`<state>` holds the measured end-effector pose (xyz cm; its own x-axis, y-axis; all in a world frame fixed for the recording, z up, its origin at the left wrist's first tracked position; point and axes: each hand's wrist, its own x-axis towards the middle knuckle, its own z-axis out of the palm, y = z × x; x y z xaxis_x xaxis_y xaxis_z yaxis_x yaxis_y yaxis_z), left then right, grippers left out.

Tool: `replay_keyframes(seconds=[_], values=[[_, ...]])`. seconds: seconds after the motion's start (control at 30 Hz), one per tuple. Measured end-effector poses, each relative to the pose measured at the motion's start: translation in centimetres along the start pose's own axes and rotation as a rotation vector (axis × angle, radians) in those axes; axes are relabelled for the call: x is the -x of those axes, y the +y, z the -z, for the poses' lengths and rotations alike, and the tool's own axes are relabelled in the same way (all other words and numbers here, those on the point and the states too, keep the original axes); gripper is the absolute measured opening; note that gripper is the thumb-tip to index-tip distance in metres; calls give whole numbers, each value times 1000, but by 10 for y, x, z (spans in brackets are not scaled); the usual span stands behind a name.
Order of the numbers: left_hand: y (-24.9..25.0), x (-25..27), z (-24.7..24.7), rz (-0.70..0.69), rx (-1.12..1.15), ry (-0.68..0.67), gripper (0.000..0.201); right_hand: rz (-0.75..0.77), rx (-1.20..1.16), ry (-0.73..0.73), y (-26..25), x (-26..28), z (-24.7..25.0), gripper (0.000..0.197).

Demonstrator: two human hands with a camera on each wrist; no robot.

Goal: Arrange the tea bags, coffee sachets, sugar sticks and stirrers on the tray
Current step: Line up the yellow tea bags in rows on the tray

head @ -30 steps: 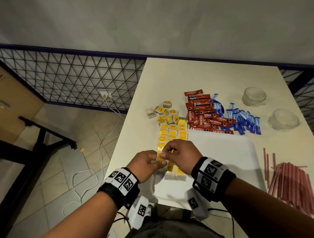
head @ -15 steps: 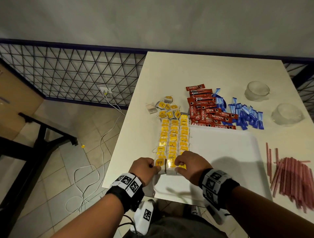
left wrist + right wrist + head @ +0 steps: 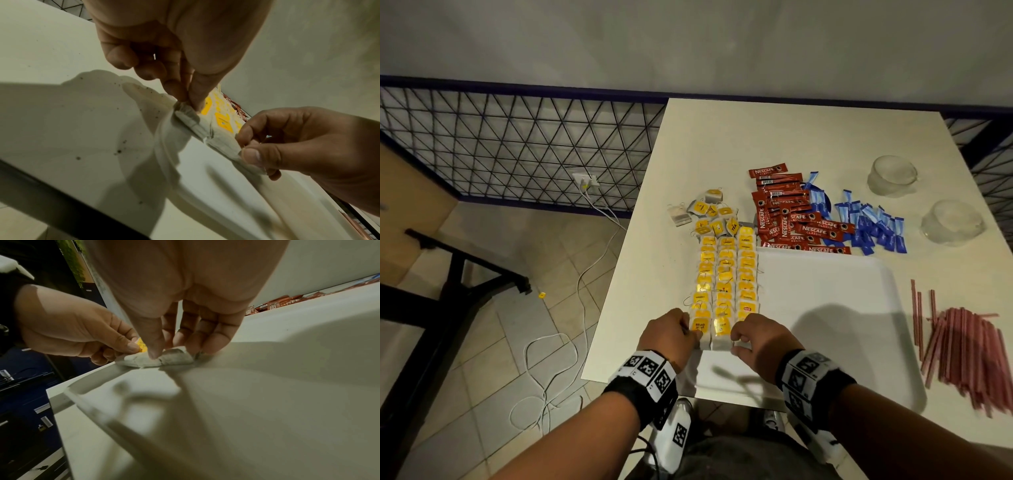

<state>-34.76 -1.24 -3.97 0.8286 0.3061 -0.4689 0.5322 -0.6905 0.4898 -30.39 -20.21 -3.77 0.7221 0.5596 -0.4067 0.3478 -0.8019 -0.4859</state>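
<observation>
Three columns of yellow-tagged tea bags [image 3: 726, 281] lie along the left side of the white tray [image 3: 825, 308]. My left hand [image 3: 693, 334] pinches the nearest tea bag [image 3: 187, 113] of the left column between thumb and forefinger. At the right end of the same front row, my right hand [image 3: 736, 339] pinches another tea bag [image 3: 174, 357], thumb on top. Both hands show in each wrist view: the left hand [image 3: 131, 347] and the right hand [image 3: 244, 146]. Beyond the tray lie loose tea bags [image 3: 709, 212], red coffee sachets [image 3: 791, 219] and blue sugar sticks [image 3: 869, 222]. Red stirrers [image 3: 962, 349] lie to its right.
Two upturned glass cups [image 3: 892, 174] [image 3: 952, 222] stand at the table's back right. The table's left edge [image 3: 619, 274] runs just beside the tea bag columns, with tiled floor and white cables [image 3: 585, 274] below. A wire mesh fence [image 3: 517, 147] lines the wall.
Both hands came down from above the middle of the columns to the near end and moved apart, each now on a tea bag in the front row.
</observation>
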Motion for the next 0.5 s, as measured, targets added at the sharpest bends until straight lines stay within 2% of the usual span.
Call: replay_keyframes(seconds=[0.3,0.37,0.43,0.5], values=[[-3,1,3,-35,119,-2,21,52,-57,69,8,1,-6,25],[-5,2,4,-165,60,8,19,80,-75,107,12,5,-5,26],[-6,4,1,-399,-94,8,13,93,-69,129,17,8,-6,26],[-6,5,-6,-561,-271,-28,25,83,-65,128,20,9,-7,26]])
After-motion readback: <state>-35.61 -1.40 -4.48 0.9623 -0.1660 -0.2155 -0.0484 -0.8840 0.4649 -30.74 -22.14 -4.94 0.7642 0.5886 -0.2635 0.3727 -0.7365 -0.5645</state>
